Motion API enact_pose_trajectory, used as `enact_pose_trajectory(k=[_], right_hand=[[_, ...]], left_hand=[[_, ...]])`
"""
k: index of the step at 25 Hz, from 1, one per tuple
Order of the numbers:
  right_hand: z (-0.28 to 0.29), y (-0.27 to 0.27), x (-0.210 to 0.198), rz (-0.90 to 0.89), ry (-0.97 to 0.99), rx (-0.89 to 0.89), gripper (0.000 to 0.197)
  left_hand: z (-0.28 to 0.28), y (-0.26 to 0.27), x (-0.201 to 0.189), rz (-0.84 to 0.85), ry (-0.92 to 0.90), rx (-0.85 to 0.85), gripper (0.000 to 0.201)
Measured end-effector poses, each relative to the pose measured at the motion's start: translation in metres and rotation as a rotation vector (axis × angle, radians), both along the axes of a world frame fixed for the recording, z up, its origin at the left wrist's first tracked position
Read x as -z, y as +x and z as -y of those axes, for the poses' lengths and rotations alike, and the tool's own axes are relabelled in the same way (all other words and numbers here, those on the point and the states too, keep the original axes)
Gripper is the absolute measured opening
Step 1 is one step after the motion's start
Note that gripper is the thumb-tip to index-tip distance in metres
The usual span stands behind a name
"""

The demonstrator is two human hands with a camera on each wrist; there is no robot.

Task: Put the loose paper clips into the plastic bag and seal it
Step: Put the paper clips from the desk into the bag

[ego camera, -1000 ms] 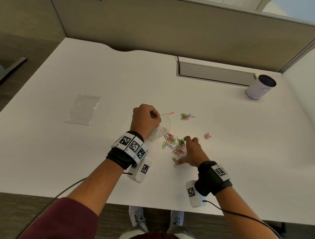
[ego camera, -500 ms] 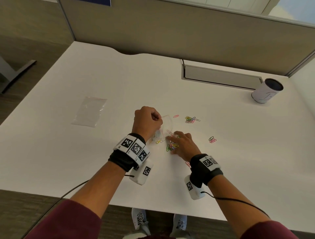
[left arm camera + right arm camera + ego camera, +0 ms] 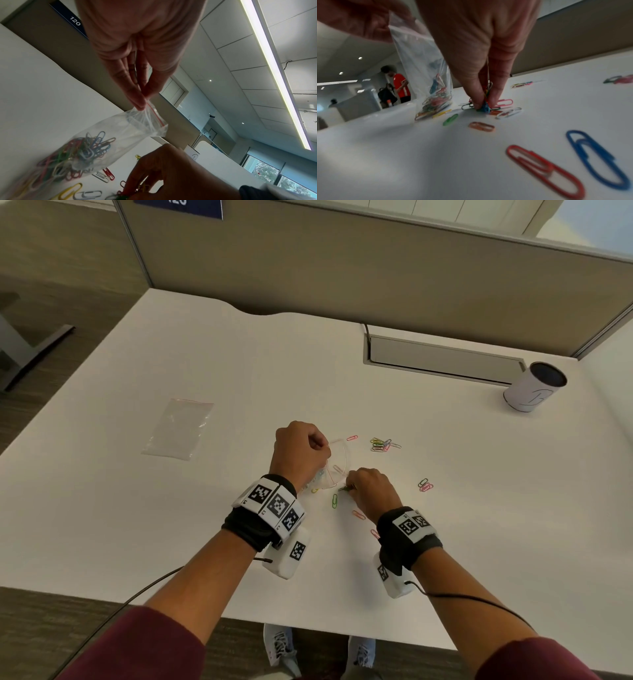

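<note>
My left hand [image 3: 301, 446] [image 3: 140, 102] pinches the red-lined rim of a clear plastic bag [image 3: 334, 465] [image 3: 120, 129] [image 3: 423, 56] and holds it upright on the white table [image 3: 171, 525]. Several coloured clips lie in the bag's bottom. Just right of the bag my right hand [image 3: 368, 491] [image 3: 485, 104] pinches a small bunch of paper clips [image 3: 486, 106] against the table. Loose clips remain around it: a green one [image 3: 334, 500], pink ones [image 3: 358, 514], a cluster [image 3: 383, 444] farther back and a few [image 3: 425, 485] to the right.
A second flat clear bag [image 3: 180, 428] lies at the left of the table. A white cup [image 3: 534, 386] stands at the back right beside a grey cable slot [image 3: 442, 361]. A partition wall [image 3: 342, 268] runs behind. The table's front edge is near my arms.
My right hand swept the scattered clips leftward toward the bag and drew its fingers together on a bunch of them. The left hand kept holding the bag in place.
</note>
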State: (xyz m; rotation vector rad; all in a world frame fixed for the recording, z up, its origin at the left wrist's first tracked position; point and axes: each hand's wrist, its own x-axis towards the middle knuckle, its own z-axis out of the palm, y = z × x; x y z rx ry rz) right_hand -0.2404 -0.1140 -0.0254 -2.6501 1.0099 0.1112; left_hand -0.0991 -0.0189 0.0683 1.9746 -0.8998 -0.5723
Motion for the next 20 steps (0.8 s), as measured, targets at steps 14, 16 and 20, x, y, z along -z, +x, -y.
enact_pose_trajectory(k=[14, 16, 20], right_hand=[[0.004, -0.017, -0.083, 0.933, 0.717, 0.520, 0.016], [-0.001, -0.006, -0.092, 0.934, 0.726, 0.456, 0.018], [-0.011, 0.014, -0.085, 0.711, 0.523, 0.388, 0.011]], left_hand=[[0.008, -0.007, 0.002, -0.032, -0.005, 0.006, 0.001], [0.008, -0.008, 0.000, -0.030, -0.003, 0.003, 0.002], [0.007, -0.007, -0.001, -0.020, -0.003, 0.003, 0.004]])
